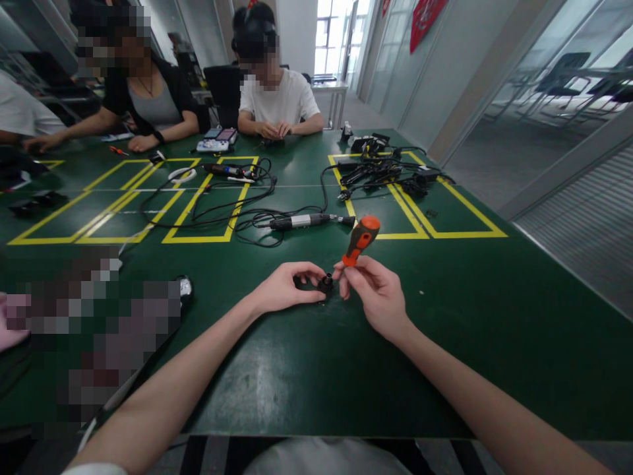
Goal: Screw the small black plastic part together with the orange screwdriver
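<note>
Holding part at table; looks mid-job.
My left hand pinches it; right hand grips screwdriver just beside. I can't see the tip, so can't tell what's done or left.

Screwdriver, orange and dark grey, held handle-up and leaning right, shaft not discernible; small black part just left of and below the handle, short round stub on top, finer detail too small to tell.
</note>
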{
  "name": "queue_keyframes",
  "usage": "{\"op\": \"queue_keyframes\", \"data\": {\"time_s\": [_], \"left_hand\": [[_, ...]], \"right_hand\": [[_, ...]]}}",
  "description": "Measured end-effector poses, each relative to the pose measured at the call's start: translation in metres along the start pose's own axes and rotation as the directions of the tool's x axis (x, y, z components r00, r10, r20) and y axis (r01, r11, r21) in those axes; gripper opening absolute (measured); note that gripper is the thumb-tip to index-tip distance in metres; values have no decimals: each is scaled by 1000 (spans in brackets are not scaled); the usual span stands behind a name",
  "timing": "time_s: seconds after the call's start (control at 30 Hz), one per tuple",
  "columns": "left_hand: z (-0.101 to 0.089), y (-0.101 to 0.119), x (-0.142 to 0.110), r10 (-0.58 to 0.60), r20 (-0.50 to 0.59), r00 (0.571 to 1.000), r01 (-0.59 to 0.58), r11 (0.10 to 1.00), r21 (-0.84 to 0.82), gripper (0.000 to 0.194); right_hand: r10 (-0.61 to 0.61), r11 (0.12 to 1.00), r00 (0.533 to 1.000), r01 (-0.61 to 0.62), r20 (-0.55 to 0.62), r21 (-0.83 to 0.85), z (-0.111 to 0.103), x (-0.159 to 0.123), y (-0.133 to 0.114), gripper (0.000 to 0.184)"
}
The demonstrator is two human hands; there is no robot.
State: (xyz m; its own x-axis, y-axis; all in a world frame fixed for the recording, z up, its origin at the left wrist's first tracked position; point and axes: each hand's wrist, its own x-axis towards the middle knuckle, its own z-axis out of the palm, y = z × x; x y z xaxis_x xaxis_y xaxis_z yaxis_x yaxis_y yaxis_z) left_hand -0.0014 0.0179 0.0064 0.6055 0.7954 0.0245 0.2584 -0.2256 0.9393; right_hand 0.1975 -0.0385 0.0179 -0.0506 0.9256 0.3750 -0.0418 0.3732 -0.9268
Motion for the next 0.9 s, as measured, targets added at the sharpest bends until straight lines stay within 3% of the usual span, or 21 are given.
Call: {"op": "queue_keyframes", "data": {"time_s": [0.23,0.5,0.67,0.9], "left_hand": [[1,-1,-1,10,3,1000,-10,1000,14,36],[1,0,0,18,10,1000,-18,1000,12,36],[1,0,0,-3,10,1000,3,1000,31,38],[0,0,-1,5,11,1000,-5,999,39,38]], "right_hand": [[-5,1000,997,5,-73,-5,2,-1,3,25],[-29,999,999,28,-17,-34,2,0,-2,30],[-15,1000,997,15,-77,0,3,-1,1,28],[-60,994,994,50,-92,-99,1,1,-5,22]]}}
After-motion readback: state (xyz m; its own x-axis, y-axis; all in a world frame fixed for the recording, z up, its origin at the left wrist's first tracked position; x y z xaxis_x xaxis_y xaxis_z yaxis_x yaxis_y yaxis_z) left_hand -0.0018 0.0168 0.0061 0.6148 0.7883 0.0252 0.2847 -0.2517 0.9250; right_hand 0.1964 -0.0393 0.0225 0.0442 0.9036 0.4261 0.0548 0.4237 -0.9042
